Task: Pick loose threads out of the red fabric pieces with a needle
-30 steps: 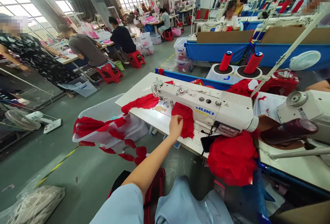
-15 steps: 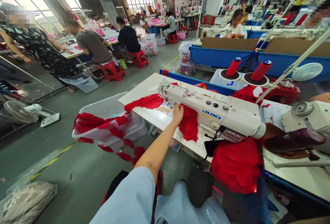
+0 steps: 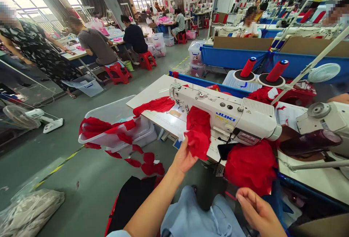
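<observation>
At the front edge of the sewing table, my left hand [image 3: 185, 157] pinches the lower end of a piece of red fabric [image 3: 198, 129]. The fabric runs up onto the table, beside the needle area of the white sewing machine [image 3: 218, 111]. Lower right, over my lap, my right hand [image 3: 255, 209] is closed with its fingers curled together; whatever it may hold is too small to make out. A bunched pile of red fabric [image 3: 250, 168] hangs at the table edge above it. To the left of the needle, a red fabric strip [image 3: 155, 106] lies on the tabletop.
A clear plastic bin [image 3: 109, 111] at the left carries a chain of red pieces that trails to the floor. A dark phone-like object [image 3: 225, 151] lies by the pile. Red thread cones [image 3: 276, 72] stand behind the machine. A floor fan [image 3: 32, 118] stands left; several people work beyond.
My left hand has moved from beside the needle toward me, drawing the red fabric's end to the table edge. My right hand has come into view at lower right.
</observation>
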### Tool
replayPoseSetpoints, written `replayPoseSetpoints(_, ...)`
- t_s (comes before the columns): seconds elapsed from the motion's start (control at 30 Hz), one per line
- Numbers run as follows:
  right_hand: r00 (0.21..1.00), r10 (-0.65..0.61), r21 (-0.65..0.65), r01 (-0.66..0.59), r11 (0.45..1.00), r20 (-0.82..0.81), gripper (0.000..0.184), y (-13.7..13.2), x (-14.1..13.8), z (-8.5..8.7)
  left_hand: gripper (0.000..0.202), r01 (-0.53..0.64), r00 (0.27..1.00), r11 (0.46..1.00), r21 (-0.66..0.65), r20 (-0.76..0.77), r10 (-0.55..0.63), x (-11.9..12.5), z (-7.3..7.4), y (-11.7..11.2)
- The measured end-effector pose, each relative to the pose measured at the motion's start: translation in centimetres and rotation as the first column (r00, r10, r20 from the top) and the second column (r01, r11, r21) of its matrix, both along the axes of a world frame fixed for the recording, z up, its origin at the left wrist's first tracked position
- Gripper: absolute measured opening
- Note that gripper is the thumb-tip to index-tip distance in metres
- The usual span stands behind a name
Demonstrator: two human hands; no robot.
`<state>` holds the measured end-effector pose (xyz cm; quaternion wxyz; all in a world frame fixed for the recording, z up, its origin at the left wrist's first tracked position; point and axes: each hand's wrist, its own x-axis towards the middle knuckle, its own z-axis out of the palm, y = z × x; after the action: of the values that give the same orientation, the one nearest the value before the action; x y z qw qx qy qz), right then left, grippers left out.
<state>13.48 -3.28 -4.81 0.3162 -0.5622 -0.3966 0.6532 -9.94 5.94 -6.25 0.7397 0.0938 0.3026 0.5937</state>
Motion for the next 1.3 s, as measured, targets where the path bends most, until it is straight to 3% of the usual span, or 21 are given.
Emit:
replayPoseSetpoints(0.07, 0.984, -0.052, -0.107, 0.034, 0.994, -0.172, 0.054, 1.9, -2.1, 0.4, 0.01, 0.063, 0.997, 0.998, -0.003, 0.049, -0.062, 1.8, 0.7, -2.7)
replayPoseSetpoints(0.17, 0.969, -0.076, -0.117, 0.049, 0.992, -0.234, 0.063, 3.3, -4.6, 0.8, 0.031, 0.192, 0.974, 0.979, 0.072, 0.103, -0.199, 3.4, 1.3, -6.2)
replayPoseSetpoints(0.3, 0.954, -0.088, -0.055, 0.076, 0.996, -0.285, 0.047, 3.7, -5.1, 1.5, 0.035, 0.4, 0.914, 0.908, 0.123, -0.129, -0.386, 2.9, 1.0, -8.8)
replayPoseSetpoints(0.37, 0.949, -0.038, -0.025, 0.031, 0.999, -0.312, 0.044, 3.7, -4.5, 2.0, 0.047, 0.465, 0.876, 0.875, 0.137, -0.217, -0.431, 2.2, 0.8, -9.2)
replayPoseSetpoints(0.47, 0.939, 0.072, 0.005, -0.074, 0.997, -0.335, 0.036, 3.8, -3.2, 2.2, 0.065, 0.323, 0.946, 0.934, 0.155, -0.079, -0.314, 1.5, 0.7, -9.2)
replayPoseSetpoints(0.57, 0.935, 0.11, 0.028, -0.106, 0.994, -0.337, 0.033, 3.9, -2.1, 2.0, 0.055, 0.175, 0.98, 0.981, 0.083, 0.085, -0.182, 1.5, 1.1, -8.6)
replayPoseSetpoints(0.67, 0.949, 0.039, 0.063, -0.02, 0.998, -0.314, 0.035, 4.0, -1.6, 1.8, 0.044, 0.232, 0.969, 0.971, 0.061, 0.077, -0.236, 1.9, 1.8, -8.1)
replayPoseSetpoints(0.83, 0.947, -0.129, 0.081, 0.159, 0.984, -0.293, 0.041, 4.0, -1.3, 1.6, 0.047, 0.286, 0.956, 0.953, 0.098, 0.044, -0.291, 2.7, 2.3, -7.9)
replayPoseSetpoints(1.0, 0.916, -0.3, 0.064, 0.327, 0.943, -0.265, 0.041, 4.4, -1.0, 1.1, 0.048, 0.428, 0.904, 0.903, 0.023, -0.026, -0.428, 3.3, 2.5, -7.9)
replayPoseSetpoints(1.13, 0.916, -0.342, 0.046, 0.358, 0.932, -0.209, 0.039, 4.6, -0.9, 1.0, 0.032, 0.307, 0.945, 0.952, -0.007, -0.116, -0.305, 3.6, 3.0, -7.2)
replayPoseSetpoints(1.3, 0.937, -0.313, 0.093, 0.329, 0.94, -0.157, 0.038, 4.5, -1.0, 1.6, 0.032, 0.184, 0.974, 0.981, -0.056, -0.12, -0.19, 3.8, 3.0, -6.1)
